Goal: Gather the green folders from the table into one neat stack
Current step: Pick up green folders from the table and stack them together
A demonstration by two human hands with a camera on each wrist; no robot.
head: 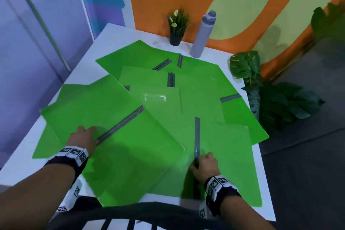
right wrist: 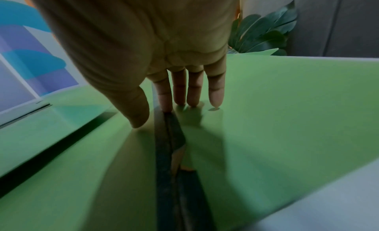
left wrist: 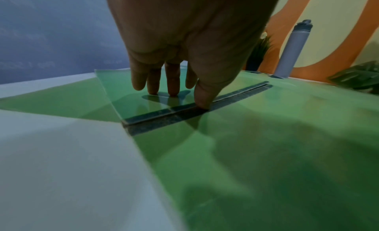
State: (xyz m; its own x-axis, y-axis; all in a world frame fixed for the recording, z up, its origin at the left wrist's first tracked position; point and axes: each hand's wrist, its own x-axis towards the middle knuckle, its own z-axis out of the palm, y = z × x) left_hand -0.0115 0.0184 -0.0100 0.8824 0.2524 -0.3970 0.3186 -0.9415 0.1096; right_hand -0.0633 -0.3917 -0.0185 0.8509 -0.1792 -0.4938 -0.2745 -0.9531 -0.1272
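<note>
Several green folders [head: 186,87] are spread open and overlapping across most of the white table [head: 115,31], each with a grey spine, none yet stacked. On the near left folder [head: 104,117] the left hand [head: 85,137] is laid with fingers fairly straight, fingertips [left wrist: 173,91] pressed on the cover and the thumb set against its grey spine [left wrist: 184,108]; nothing is gripped. On the near right folder [head: 229,155] the right hand [head: 206,164] is likewise extended, fingertips [right wrist: 192,101] touching the cover beside that folder's spine [head: 197,136], nothing clasped. Beyond the folders, a small potted plant [head: 176,28] and a grey bottle [head: 203,33] are stood at the far edge, and large leaves [head: 244,65] are seen off the right side. The covers look smooth and slippery, so a folder pulled by flat fingers alone could probably slide out from under the hand, or drag its neighbours along. Those overhanging the right and near edges might be tipped to the floor, and a wide sweep could knock the bottle over.
</note>
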